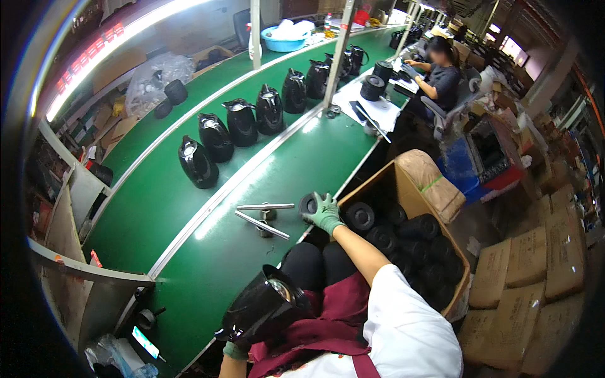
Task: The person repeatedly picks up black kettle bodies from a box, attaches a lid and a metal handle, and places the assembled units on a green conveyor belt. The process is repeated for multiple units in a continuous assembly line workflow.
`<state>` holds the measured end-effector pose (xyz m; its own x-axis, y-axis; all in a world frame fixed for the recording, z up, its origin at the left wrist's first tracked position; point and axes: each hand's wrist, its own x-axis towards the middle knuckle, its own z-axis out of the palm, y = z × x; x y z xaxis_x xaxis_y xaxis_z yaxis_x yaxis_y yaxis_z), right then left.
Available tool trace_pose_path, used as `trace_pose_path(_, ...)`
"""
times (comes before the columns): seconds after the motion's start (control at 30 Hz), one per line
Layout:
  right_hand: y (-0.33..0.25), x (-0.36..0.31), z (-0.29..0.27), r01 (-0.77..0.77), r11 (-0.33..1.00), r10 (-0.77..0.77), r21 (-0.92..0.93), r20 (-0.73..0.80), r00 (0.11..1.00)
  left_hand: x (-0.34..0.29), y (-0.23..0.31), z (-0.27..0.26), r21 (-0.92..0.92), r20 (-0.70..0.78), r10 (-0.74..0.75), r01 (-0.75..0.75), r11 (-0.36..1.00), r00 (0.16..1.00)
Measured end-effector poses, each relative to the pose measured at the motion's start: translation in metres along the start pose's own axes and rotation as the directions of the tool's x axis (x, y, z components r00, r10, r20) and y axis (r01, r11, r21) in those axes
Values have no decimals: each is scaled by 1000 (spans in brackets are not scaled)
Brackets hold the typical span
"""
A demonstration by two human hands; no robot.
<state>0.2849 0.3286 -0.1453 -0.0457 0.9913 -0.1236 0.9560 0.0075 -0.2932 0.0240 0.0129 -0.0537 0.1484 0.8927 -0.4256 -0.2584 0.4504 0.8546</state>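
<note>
My left hand, in a green glove, holds a glossy black jug body from below, tilted over my lap. The jug's round mouth points up and to the right; most of the left fingers are hidden beneath it. On the near edge of the green work surface, my right hand, gloved alike, grips a round black ring-shaped part. To its left lie two T-shaped metal tools with steel bars and socket-like heads. Beside my right arm, a cardboard box holds many similar round black parts.
Several black jugs stand in a row on the green belt beyond a metal rail. A co-worker sits farther along at the right. Cardboard cartons are stacked at the right. A lit phone lies at the lower left.
</note>
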Motion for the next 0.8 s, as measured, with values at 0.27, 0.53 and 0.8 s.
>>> trace_pose_path(0.27, 8, -190, -60, -152, -166, -425, 974, 68, 903, -24, 9, -13, 78, 11, 119, -120, 990, 993)
trace_pose_path(0.53, -52, -308, -139, 86, -117, -335, 989, -121, 935, -48, 13, -21, 35, 16, 209, -209, 977, 978)
trace_pose_path(0.8, -39, -311, -123, 94, -49, -378, 994, -106, 920, -45, 14, -16, 93, 37, 250, -253, 963, 967)
